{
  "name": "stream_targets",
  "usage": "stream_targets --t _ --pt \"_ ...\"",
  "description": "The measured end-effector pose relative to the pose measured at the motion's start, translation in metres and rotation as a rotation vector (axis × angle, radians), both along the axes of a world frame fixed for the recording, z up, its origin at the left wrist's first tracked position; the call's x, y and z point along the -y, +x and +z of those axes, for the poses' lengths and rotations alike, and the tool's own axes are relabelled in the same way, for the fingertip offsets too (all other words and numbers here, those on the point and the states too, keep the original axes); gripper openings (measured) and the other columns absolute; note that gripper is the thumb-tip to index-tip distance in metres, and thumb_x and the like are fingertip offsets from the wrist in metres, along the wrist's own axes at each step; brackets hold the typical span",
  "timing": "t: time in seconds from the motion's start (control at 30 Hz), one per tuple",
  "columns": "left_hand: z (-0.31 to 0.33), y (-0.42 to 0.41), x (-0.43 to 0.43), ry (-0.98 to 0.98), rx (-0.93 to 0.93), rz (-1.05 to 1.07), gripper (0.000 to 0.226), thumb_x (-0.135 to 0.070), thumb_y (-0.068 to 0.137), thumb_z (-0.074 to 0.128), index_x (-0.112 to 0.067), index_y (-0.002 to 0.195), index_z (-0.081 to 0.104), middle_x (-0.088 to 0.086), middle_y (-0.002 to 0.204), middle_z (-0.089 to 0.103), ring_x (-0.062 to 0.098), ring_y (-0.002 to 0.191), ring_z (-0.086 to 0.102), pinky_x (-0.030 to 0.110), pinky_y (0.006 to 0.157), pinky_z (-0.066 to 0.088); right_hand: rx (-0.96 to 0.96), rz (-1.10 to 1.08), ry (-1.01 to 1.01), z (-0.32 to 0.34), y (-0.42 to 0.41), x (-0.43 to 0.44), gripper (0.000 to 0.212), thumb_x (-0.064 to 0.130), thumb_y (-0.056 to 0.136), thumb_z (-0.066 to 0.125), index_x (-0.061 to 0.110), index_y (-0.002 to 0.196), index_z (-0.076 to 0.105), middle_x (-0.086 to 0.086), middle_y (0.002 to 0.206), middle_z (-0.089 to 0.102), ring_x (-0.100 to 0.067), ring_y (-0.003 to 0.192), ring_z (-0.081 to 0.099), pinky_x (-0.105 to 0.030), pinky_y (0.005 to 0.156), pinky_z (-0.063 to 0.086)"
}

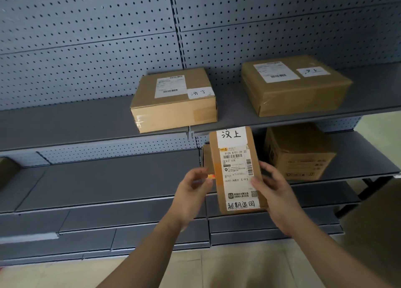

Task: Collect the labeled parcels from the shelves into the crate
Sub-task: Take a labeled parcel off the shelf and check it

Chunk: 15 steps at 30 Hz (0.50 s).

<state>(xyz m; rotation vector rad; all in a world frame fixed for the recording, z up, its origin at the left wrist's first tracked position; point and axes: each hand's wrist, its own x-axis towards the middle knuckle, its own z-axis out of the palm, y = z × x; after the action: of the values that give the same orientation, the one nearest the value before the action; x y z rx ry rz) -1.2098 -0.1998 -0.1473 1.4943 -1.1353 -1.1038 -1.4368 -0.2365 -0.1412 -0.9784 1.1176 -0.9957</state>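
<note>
Head view.

- Held parcel [236,170]: narrow brown carton, upright and tilted slightly, in the air in front of the lower shelf [108,179], between both hands. White slip with handwritten characters on top, printed shipping label with barcodes down the face, more handwriting along the bottom.
- Right hand [273,192]: grips the parcel's right edge, thumb on the front face, fingers wrapped behind.
- Left hand [191,192]: fingers curled, tips pinching the parcel's left edge; somewhat blurred.
- Upper shelf [65,122]: two flat taped cartons lying well apart. Left carton [173,103] sits at the front lip, with a printed label and a handwritten white slip. Right carton [295,85] is larger and carries the same pair of labels.
- Lower shelf, right part: printed brown box [299,153] standing just right of the held parcel, and farther back.
- Another brown carton [206,159] shows partly behind the held parcel's left edge.
- Grey pegboard back panel [86,38] behind the shelves.
- Brown surface [373,222] at the right edge; cannot tell what it is.
</note>
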Motion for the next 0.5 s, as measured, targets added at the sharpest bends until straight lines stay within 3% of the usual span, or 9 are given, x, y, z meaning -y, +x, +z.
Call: stream_targets --t 0.07,0.2,0.3,0.5 --pt "0.003 0.009 0.001 0.031 0.201 0.021 0.022 -0.027 0.099 0.064 -0.036 0.118 0.06 -0.017 0.116 0.065 0.007 0.107 0.062 0.018 0.085 0.051 0.02 0.041 -0.018 0.006 -0.005 0.004 0.045 0.015 0.094 0.068 0.043 0.128 0.058 0.008 0.112 0.077 -0.022 0.1 0.076 -0.055 0.085 0.061" --pt "0.011 0.03 -0.001 0.104 0.593 0.073 0.045 -0.032 0.097 0.065 -0.032 0.14 0.051 -0.007 0.138 0.053 0.01 0.118 0.055 0.025 0.098 0.045 0.087 0.118 -0.047 0.022 -0.006 0.014 0.048 0.024 0.085 0.071 0.05 0.124 0.059 0.006 0.12 0.074 -0.025 0.105 0.074 -0.057 0.086 0.06" --pt "0.025 0.044 -0.009 0.152 0.73 0.144 0.048 -0.03 0.097 0.064 -0.025 0.143 0.051 0.001 0.142 0.052 0.019 0.126 0.054 0.028 0.103 0.042 0.138 0.191 -0.077 0.037 0.001 0.021 0.045 0.019 0.09 0.069 0.051 0.12 0.061 0.007 0.12 0.074 -0.025 0.104 0.075 -0.055 0.086 0.06" --pt "0.052 0.069 -0.035 0.246 0.929 0.304 0.048 -0.031 0.095 0.065 -0.024 0.141 0.054 0.001 0.145 0.053 0.02 0.13 0.053 0.03 0.108 0.04 0.268 0.356 -0.136 0.068 0.035 0.028 0.054 0.019 0.082 0.066 0.028 0.134 0.058 -0.002 0.122 0.074 -0.026 0.114 0.071 -0.06 0.097 0.054"
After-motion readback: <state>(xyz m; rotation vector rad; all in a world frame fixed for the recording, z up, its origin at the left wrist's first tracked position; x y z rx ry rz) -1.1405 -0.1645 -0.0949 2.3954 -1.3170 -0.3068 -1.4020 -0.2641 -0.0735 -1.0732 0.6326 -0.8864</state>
